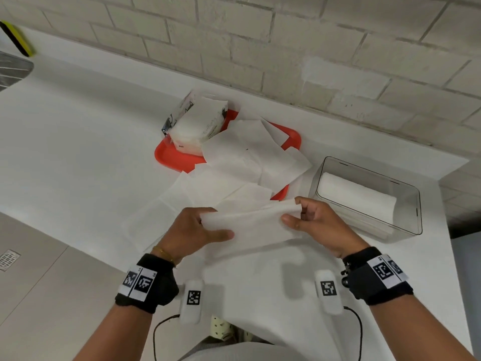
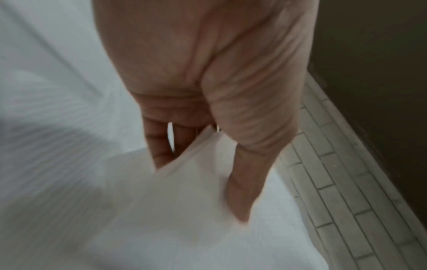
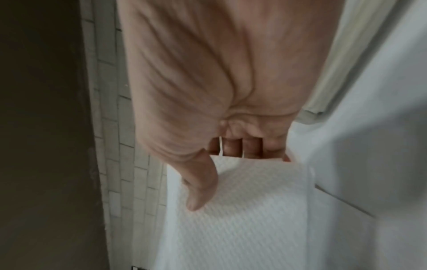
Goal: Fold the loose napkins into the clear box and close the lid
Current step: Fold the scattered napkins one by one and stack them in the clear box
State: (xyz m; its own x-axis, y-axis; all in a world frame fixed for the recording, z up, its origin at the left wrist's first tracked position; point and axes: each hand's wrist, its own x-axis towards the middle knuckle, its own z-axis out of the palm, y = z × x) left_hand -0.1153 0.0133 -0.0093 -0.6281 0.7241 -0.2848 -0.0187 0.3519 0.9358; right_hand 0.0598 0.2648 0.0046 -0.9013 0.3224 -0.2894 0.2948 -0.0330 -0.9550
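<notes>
Now, grip: left hand (image 1: 192, 230) and right hand (image 1: 316, 221) each pinch the napkin (image 1: 250, 226) at mid-frame.
Fold: match edges squarely before creasing.

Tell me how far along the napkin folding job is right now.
Early on. Done: folded napkins already lie in the clear box. In hand: the left hand and right hand pinch one napkin between them, mid-fold. Left: several loose napkins spread over the red tray and counter; the box is open, with no lid on it.
</notes>
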